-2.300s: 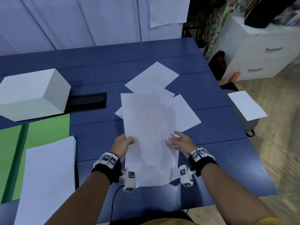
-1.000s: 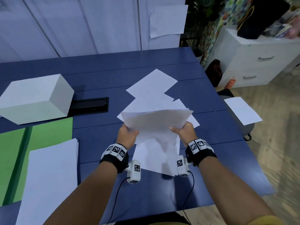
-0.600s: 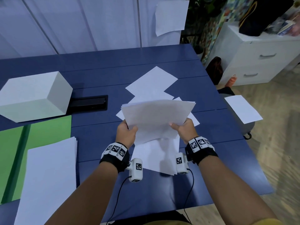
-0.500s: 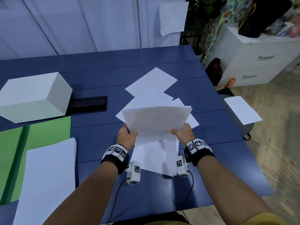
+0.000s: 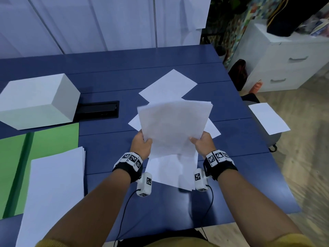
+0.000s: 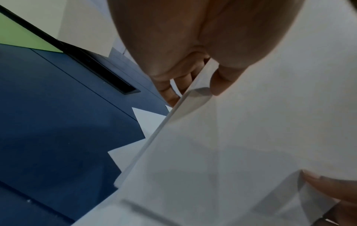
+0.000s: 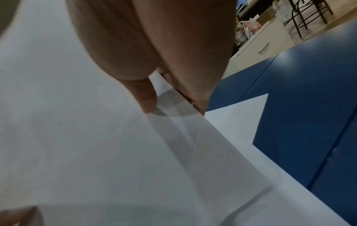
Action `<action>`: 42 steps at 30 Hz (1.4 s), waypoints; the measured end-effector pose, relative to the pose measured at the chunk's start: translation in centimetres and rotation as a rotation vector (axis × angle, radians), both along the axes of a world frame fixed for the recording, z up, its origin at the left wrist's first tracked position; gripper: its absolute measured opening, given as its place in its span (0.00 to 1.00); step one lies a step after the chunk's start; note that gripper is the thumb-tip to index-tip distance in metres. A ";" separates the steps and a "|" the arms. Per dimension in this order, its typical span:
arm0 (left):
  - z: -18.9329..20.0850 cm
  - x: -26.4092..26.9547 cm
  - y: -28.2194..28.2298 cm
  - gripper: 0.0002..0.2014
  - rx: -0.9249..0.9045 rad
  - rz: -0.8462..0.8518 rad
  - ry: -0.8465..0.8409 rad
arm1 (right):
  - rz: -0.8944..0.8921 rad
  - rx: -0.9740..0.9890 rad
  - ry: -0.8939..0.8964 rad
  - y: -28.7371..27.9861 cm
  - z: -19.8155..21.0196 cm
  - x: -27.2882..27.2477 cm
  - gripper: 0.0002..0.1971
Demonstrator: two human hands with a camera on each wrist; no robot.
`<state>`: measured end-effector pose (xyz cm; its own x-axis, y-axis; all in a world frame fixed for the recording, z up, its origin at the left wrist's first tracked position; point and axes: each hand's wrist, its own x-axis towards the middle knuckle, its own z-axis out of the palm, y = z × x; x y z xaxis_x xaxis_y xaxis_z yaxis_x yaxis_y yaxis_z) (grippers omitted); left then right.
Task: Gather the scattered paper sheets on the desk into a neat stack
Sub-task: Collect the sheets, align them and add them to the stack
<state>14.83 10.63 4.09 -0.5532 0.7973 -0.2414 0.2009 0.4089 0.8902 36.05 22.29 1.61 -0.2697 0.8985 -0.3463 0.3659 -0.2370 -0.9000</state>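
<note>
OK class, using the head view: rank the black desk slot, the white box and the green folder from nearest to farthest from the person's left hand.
From the left hand:
1. Black desk slot, up and left of it.
2. Green folder, farther left, at hand level.
3. White box, far left, beyond the slot.

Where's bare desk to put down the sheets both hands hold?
Bare blue desk lies between the white paper stack and the left hand; also right of the right hand, toward the desk edge. The middle is crowded with loose sheets under the held sheets.
</note>
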 end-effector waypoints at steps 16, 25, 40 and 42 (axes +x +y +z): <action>-2.2 -9.8 -9.2 0.11 -0.133 0.091 0.154 | 0.156 0.014 -0.300 -6.0 -1.2 -12.0 0.07; -5.0 -20.3 -20.4 0.09 -0.440 0.138 0.170 | 0.454 -0.163 -0.494 -15.2 -3.6 -24.3 0.05; -9.8 -31.2 -31.7 0.21 -0.738 0.299 0.143 | 0.805 -0.207 -0.676 -26.5 -6.4 -35.7 0.05; -10.5 -31.5 -32.3 0.19 -0.760 0.329 0.141 | 0.781 -0.223 -0.727 -27.0 -6.7 -36.1 0.04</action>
<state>-16.71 -21.63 -6.42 -0.7943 0.2383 -0.5589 0.0552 0.9444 0.3242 0.00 -4.75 -5.08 -0.4036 0.4655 -0.7877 0.9137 0.1611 -0.3730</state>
